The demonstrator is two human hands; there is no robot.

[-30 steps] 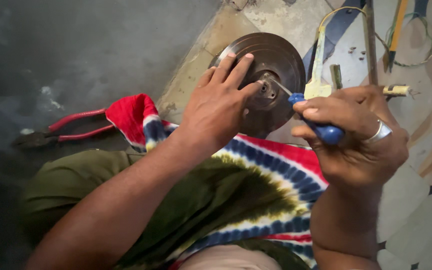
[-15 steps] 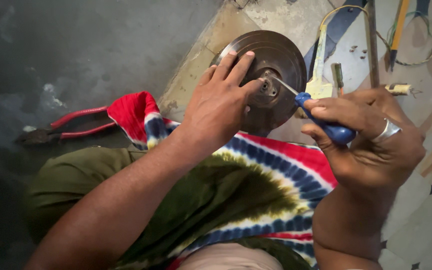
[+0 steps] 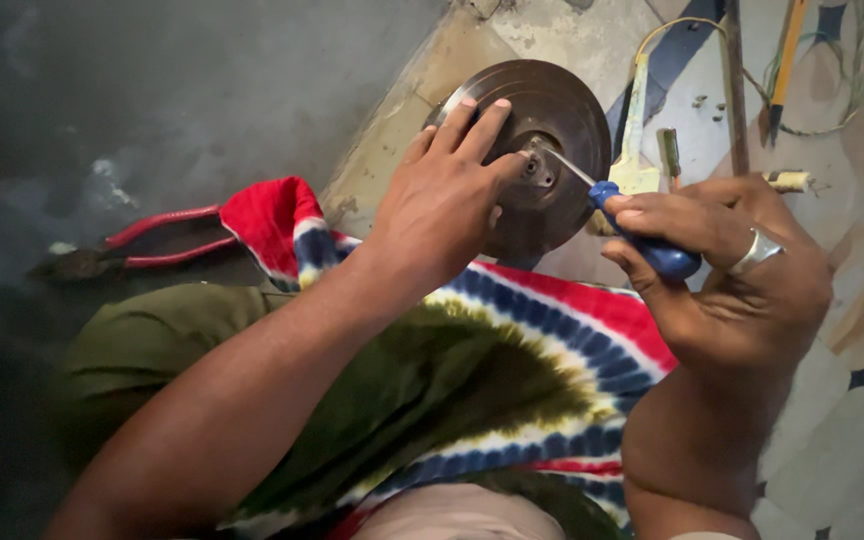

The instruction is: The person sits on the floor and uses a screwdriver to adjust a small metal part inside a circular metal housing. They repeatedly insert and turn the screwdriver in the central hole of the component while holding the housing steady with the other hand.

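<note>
Taking the round metal disc (image 3: 537,150) as the landmark: far to its left, red-handled pliers (image 3: 142,240) lie on the dark floor, and a red, blue and green tie-dyed cloth (image 3: 512,370) spreads from below the disc toward the camera. The left hand (image 3: 442,200) lies flat on the disc's left face, fingers spread narrow and pressing it steady, thumb beside the hub. At the disc's centre the screwdriver (image 3: 632,225) tip meets the hub; its blue handle runs down to the right of the disc, closed in the fingers of the right hand (image 3: 732,270), which wears a ring. Compared with a second ago, the right hand has rolled over: the palm now faces more upward and the handle sits lower and further from the disc, while the left hand has kept its place. That reads as a turn of the screwdriver at the hub, so the fastener there is likely being worked round. Right of the disc, a yellowish tool (image 3: 637,130) and wires lie on the patterned floor
</note>
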